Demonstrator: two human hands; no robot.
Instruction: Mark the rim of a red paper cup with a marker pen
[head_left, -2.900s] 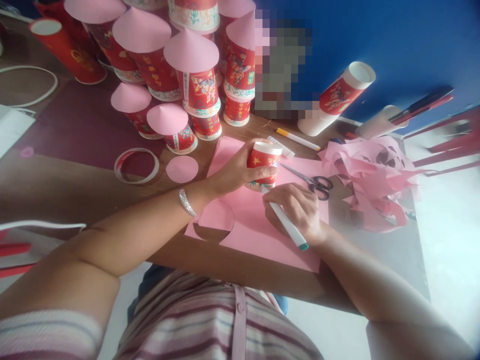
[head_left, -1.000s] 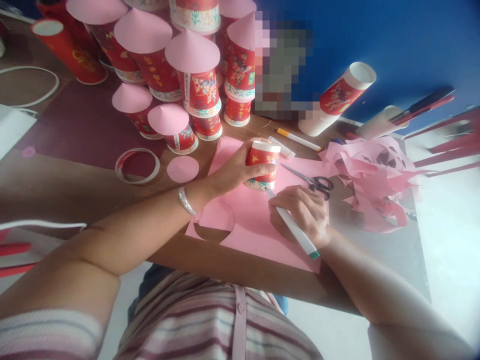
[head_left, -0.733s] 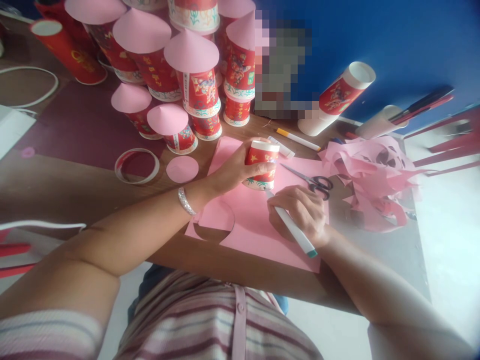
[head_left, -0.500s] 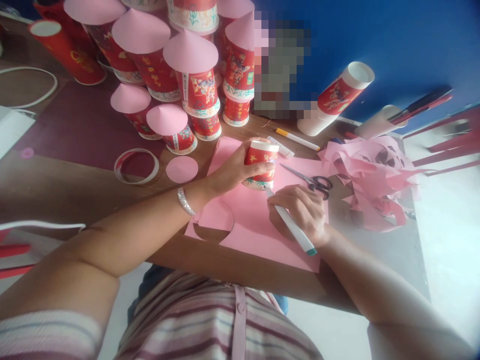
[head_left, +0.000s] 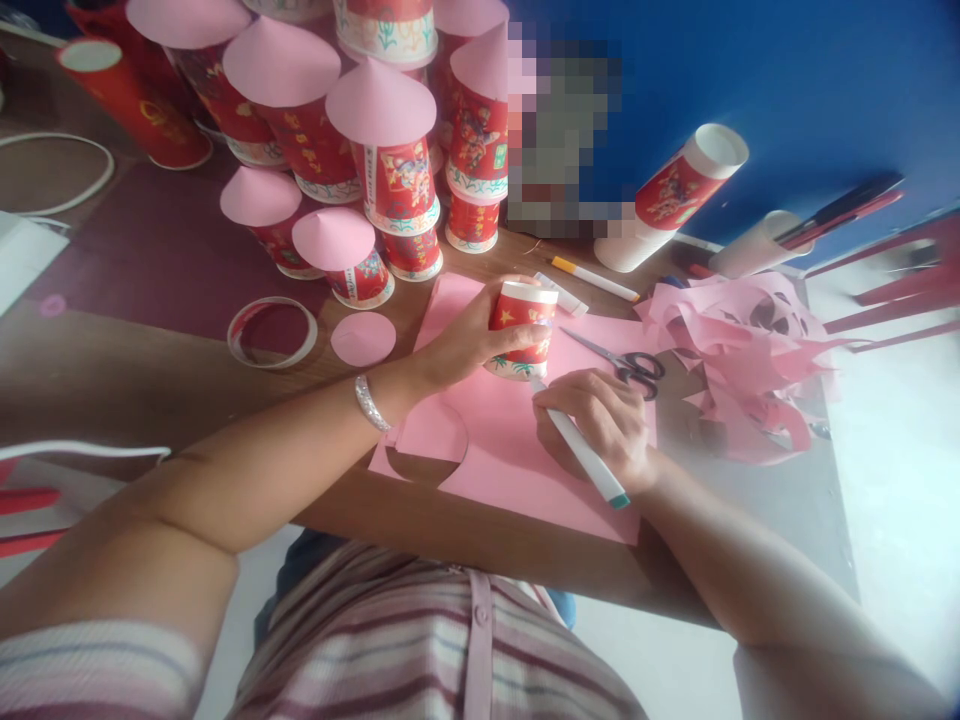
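My left hand point(head_left: 480, 335) is wrapped round a red paper cup point(head_left: 517, 318) with a white rim and a white band low down, where green marks are drawn. In my right hand point(head_left: 600, 420) is a white marker point(head_left: 581, 450) with a green end, its tip at the lower band of the cup. Beneath both hands lies pink paper point(head_left: 502, 460) with a round piece cut out near its left edge. Black-handled scissors point(head_left: 626, 365) rest on the paper just right of the cup. A glue stick or tube point(head_left: 562, 294) lies behind it.
Red cups with pink cone tops point(head_left: 382, 110) stand stacked at the back. A pink disc point(head_left: 363, 339) and a ring point(head_left: 272, 332) lie to the left. On the right are pink paper scraps point(head_left: 750, 340), a yellow-capped marker point(head_left: 592, 278), a leaning tube point(head_left: 686, 180) and a pen holder point(head_left: 757, 245).
Almost nothing differs. The marker and my right hand have shifted very slightly to the left; the cup stays in my left hand.
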